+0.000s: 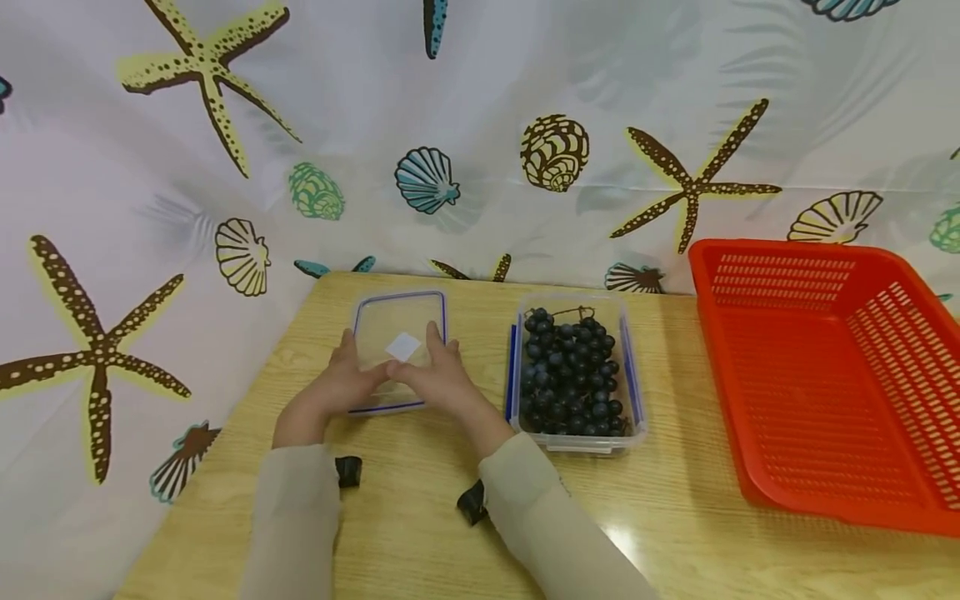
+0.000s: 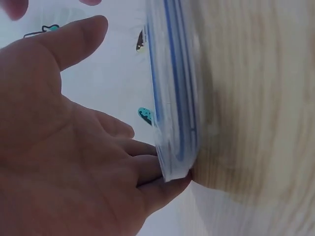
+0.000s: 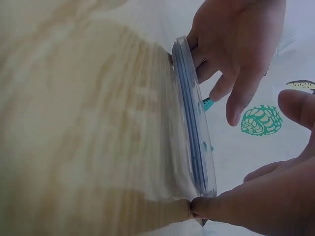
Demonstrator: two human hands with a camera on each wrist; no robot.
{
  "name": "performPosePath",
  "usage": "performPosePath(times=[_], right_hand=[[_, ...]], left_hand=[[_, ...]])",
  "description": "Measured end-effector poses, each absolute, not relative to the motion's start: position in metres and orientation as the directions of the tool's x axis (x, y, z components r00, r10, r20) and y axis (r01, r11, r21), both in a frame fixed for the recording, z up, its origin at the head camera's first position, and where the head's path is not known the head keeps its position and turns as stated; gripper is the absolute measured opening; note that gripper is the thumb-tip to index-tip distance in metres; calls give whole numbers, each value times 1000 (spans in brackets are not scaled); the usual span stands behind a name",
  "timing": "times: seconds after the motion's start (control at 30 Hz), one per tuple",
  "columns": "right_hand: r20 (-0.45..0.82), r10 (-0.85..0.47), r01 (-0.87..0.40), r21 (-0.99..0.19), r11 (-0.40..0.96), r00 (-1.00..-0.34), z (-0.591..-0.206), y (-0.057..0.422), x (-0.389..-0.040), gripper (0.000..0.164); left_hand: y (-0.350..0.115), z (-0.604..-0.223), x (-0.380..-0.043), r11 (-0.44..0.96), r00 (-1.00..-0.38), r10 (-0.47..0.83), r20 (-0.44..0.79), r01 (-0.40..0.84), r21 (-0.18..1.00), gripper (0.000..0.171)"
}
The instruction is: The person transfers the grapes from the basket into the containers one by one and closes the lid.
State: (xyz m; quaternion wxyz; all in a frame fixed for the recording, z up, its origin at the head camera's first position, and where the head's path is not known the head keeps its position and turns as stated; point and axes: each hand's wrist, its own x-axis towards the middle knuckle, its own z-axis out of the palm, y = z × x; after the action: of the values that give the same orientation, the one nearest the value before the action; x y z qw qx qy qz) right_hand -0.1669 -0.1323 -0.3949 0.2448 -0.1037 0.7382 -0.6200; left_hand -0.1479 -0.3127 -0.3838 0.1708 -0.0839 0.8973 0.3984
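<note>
Left hand (image 1: pixel 337 387) and right hand (image 1: pixel 444 377) flank the clear lid (image 1: pixel 386 321), presumably so both sides get even support. Fingers of both extended, not clenched; tips touch its edges, thumbs clear above. Lid lies between the two sets of fingers, low over the table (image 1: pixel 408 483); contact uncertain.

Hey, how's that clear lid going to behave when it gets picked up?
The lid will probably stay stiff, since it looks flat, without sagging, edge-on in the right wrist view. It's likely light for its size, being so thin. Its smooth, clear, plastic-looking surface might feel slippery.
</note>
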Motion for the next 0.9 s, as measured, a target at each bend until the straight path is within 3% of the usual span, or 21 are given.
performPosePath(times=[0.43,0.9], right_hand=[[-192,-435,117,-974,193,-880,-392,-133,-161,97],[-154,-386,83,-978,192,-909,-375,-128,-156,95]], left_hand=[[-303,-376,-149,641,-941,-47,-335,-286,713,104],[-292,-363,-149,654,-974,-95,-205,-217,725,101]])
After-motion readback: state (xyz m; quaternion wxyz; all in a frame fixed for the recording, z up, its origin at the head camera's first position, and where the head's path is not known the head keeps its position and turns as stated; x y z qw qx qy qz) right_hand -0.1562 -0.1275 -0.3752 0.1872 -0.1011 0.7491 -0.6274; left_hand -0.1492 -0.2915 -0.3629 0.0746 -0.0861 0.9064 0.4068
